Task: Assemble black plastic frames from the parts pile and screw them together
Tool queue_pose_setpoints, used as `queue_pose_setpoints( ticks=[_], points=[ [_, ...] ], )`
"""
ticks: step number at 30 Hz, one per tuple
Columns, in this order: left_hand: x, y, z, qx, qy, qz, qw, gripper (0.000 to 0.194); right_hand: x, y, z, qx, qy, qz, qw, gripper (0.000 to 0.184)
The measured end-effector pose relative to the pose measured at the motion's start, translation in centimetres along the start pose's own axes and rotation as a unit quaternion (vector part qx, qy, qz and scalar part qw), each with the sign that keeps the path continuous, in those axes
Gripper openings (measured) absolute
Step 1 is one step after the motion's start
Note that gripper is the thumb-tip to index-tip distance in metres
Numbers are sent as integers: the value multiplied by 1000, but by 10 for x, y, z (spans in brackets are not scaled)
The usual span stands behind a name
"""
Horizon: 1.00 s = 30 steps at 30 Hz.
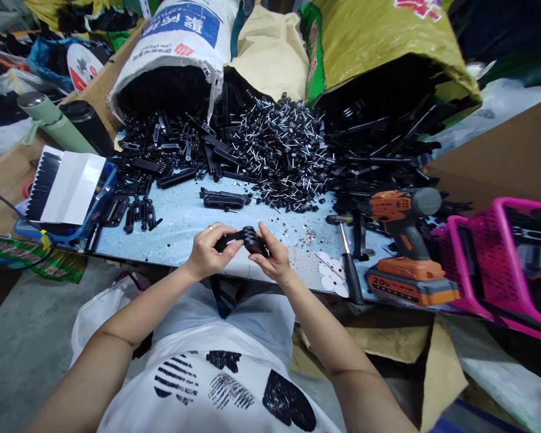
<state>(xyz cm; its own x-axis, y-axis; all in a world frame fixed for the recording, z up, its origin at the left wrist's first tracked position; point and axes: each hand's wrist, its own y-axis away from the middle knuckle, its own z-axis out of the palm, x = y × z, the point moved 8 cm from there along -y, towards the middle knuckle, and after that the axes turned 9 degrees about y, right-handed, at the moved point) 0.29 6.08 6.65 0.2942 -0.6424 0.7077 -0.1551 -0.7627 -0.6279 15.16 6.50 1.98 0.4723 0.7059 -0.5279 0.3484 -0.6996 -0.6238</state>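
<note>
Over the front edge of the blue table, my left hand (210, 249) and my right hand (272, 255) come close together. My left fingers pinch a black plastic arm (228, 239). A black ribbed part (250, 239) is gripped by my right hand, and the two pieces meet between my hands. Whether they are joined I cannot tell, since my fingers cover parts of both. Just beyond lies a black folded bracket (224, 199). Behind it rises a heap of thumb screws (284, 150) with silver shafts and black heads.
Black plastic parts spill from a white sack (171, 54) and a yellow sack (388, 48). On the right are a hammer (351, 273), an orange cordless drill (406, 246) and a pink basket (487, 258). A blue bin (97, 201) and a green flask (56, 123) stand left.
</note>
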Motion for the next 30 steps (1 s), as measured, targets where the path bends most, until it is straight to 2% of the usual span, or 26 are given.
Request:
queue_pose_setpoints(
  ticks=[2, 4, 6, 8, 10, 16, 19, 22, 25, 30],
  points=[
    [9, -3, 2, -66, 15, 55, 996, 21, 0, -3, -10, -18, 18, -44, 999, 65],
    [20, 0, 5, -130, 15, 136, 982, 22, -5, -4, -16, -46, 27, -101, 993, 51],
    [29, 7, 6, -170, -8, 217, 961, 25, -10, -5, -20, -66, 45, -150, 985, 32],
    [33, 12, 5, -184, -35, 265, 946, 26, -13, -6, -23, -78, 69, -173, 979, 21],
    [36, 16, 4, -187, -54, 285, 938, 28, -16, -8, -26, -75, 76, -184, 977, 19],
    [50, 23, 3, -167, -121, 361, 910, 24, -30, -8, -35, -16, 65, -233, 970, 37],
    [51, 26, 7, -170, -128, 375, 902, 20, -24, -6, -30, -36, 74, -220, 972, 35],
    [48, 27, 8, -161, -133, 363, 908, 19, -17, -3, -26, -61, 75, -198, 975, 35],
    [46, 28, 7, -140, -127, 357, 915, 20, -18, 0, -27, -57, 64, -206, 975, 39],
    [32, 31, 8, -159, -84, 303, 936, 24, -18, 2, -30, -50, 62, -205, 976, 39]
  ],
)
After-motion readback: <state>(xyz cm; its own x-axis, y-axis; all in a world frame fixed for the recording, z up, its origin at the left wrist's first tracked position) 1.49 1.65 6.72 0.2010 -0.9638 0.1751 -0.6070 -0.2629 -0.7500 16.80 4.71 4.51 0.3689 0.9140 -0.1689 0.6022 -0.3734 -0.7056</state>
